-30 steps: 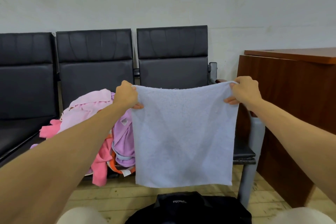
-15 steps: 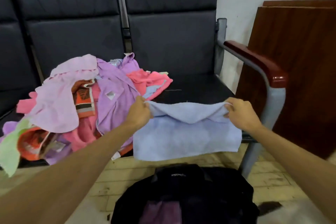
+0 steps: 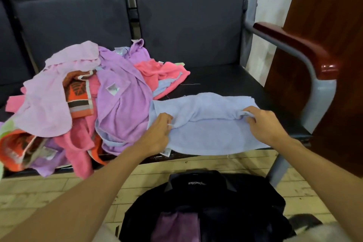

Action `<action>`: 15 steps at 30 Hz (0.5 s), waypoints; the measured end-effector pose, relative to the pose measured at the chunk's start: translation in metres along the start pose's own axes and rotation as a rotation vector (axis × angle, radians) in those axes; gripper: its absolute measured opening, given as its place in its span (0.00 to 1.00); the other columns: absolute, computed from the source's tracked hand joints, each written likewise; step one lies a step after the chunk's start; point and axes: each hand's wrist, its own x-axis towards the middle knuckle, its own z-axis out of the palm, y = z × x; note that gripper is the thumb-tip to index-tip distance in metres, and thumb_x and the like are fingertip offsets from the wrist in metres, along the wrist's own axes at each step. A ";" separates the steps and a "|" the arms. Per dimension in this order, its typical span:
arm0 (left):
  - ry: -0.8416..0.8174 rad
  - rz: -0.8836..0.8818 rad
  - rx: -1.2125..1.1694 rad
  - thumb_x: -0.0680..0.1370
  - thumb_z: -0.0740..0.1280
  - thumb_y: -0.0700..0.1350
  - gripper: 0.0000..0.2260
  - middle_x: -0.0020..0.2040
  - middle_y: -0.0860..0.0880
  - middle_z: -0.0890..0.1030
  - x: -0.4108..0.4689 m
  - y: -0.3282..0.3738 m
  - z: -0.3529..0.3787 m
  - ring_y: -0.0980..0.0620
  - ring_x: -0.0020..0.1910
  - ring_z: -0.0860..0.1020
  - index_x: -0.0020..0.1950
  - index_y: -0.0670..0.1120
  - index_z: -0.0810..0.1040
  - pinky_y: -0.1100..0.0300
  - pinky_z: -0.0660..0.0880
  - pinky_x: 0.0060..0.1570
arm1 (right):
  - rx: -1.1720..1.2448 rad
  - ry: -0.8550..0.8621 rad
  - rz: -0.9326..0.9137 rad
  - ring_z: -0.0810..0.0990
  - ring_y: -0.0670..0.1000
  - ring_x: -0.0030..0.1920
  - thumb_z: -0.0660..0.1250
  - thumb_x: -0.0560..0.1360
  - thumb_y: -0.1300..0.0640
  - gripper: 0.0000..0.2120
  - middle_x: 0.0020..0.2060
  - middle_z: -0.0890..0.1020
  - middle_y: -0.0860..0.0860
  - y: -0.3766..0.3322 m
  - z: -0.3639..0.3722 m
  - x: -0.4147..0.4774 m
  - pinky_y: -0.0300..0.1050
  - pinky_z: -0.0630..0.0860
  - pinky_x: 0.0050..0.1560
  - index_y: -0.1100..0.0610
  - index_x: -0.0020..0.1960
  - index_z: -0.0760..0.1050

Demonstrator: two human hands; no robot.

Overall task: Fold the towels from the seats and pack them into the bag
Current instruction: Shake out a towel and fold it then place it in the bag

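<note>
Black seat (image 3: 225,82) serves as your folding surface: blue towel (image 3: 206,124) lies flat on it, beside the pile (image 3: 88,94). Your left hand (image 3: 157,135) and right hand (image 3: 263,124) each pinch a corner, apart, likely mid-fold. Bag (image 3: 216,202) on the floor below gapes, purple towel (image 3: 176,226) inside.

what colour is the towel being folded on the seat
Pale blue towel, plain with no pattern, seen in the head view.

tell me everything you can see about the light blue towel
The light blue towel looks like soft terry cloth, plain, with a small white tag at its near left corner. It lies on the black seat, partly folded and rumpled, its near edge overhanging the seat front. The left hand and right hand each pinch it. Its left edge meets the towel pile.
</note>
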 end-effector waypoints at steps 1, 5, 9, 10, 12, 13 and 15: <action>0.019 -0.004 -0.027 0.82 0.54 0.37 0.10 0.61 0.48 0.70 0.004 -0.001 0.001 0.51 0.57 0.70 0.63 0.40 0.66 0.60 0.66 0.52 | 0.003 0.011 -0.009 0.79 0.58 0.46 0.58 0.81 0.63 0.11 0.51 0.81 0.59 0.000 0.002 0.003 0.47 0.76 0.48 0.58 0.58 0.78; 0.184 -0.075 -0.176 0.82 0.54 0.38 0.08 0.58 0.47 0.74 0.006 0.001 -0.006 0.49 0.50 0.73 0.60 0.41 0.68 0.57 0.69 0.50 | 0.093 0.165 0.006 0.79 0.59 0.54 0.57 0.81 0.66 0.13 0.56 0.81 0.59 -0.005 -0.006 0.005 0.41 0.71 0.54 0.62 0.61 0.77; 0.392 -0.083 -0.298 0.82 0.56 0.38 0.03 0.49 0.47 0.74 0.000 0.005 -0.027 0.51 0.46 0.71 0.54 0.43 0.68 0.62 0.67 0.39 | 0.176 0.354 0.029 0.74 0.50 0.43 0.57 0.82 0.64 0.14 0.52 0.81 0.60 -0.002 -0.027 0.000 0.29 0.65 0.39 0.63 0.64 0.75; 0.417 -0.091 -0.321 0.82 0.56 0.39 0.03 0.47 0.46 0.74 -0.003 0.002 -0.033 0.50 0.45 0.71 0.52 0.45 0.68 0.61 0.69 0.41 | 0.173 0.373 0.017 0.74 0.49 0.43 0.57 0.82 0.63 0.14 0.51 0.81 0.60 0.001 -0.031 -0.002 0.28 0.63 0.37 0.63 0.64 0.75; 0.409 -0.093 -0.367 0.82 0.57 0.39 0.08 0.44 0.46 0.74 -0.011 -0.006 -0.044 0.49 0.45 0.72 0.47 0.50 0.68 0.49 0.74 0.51 | 0.150 0.373 -0.002 0.73 0.49 0.41 0.57 0.82 0.61 0.14 0.51 0.81 0.59 0.005 -0.037 -0.011 0.28 0.62 0.37 0.62 0.65 0.74; 0.384 -0.085 -0.387 0.82 0.58 0.39 0.09 0.44 0.46 0.74 -0.017 -0.007 -0.048 0.48 0.46 0.73 0.45 0.52 0.68 0.44 0.74 0.54 | 0.144 0.354 -0.009 0.73 0.48 0.39 0.57 0.82 0.61 0.15 0.50 0.81 0.58 0.006 -0.040 -0.015 0.28 0.62 0.36 0.61 0.66 0.74; 0.330 -0.062 -0.379 0.81 0.60 0.39 0.09 0.43 0.46 0.75 -0.027 -0.006 -0.054 0.48 0.43 0.73 0.45 0.52 0.70 0.46 0.74 0.49 | 0.134 0.298 -0.009 0.71 0.44 0.35 0.58 0.82 0.60 0.15 0.46 0.79 0.53 0.006 -0.044 -0.025 0.28 0.61 0.34 0.60 0.67 0.74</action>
